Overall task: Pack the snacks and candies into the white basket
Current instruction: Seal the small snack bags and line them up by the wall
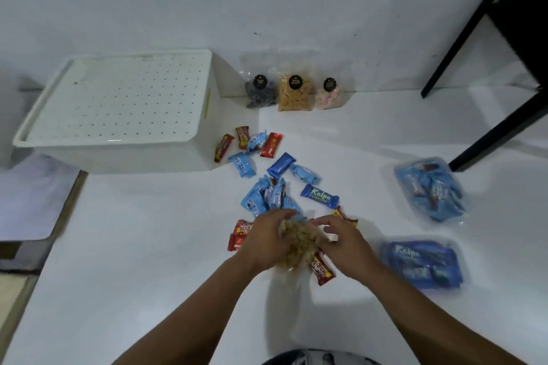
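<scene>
A white basket (204, 115) with a perforated lid stands at the back left of the white surface. Several small candy bars in blue and red wrappers (261, 175) lie scattered in front of it. Both hands meet over the near part of the pile. My left hand (264, 241) and my right hand (345, 241) grip a clear bag of tan puffed snack (299, 241) between them. A blue Kalpa bar (319, 195) lies just beyond my right hand.
Three clear snack bags (295, 92) with black labels stand against the wall right of the basket. Two clear packs of blue-wrapped snacks (430, 190) (422, 265) lie at the right. Black chair legs (489, 139) stand at far right. Paper sheets (32, 195) lie at left.
</scene>
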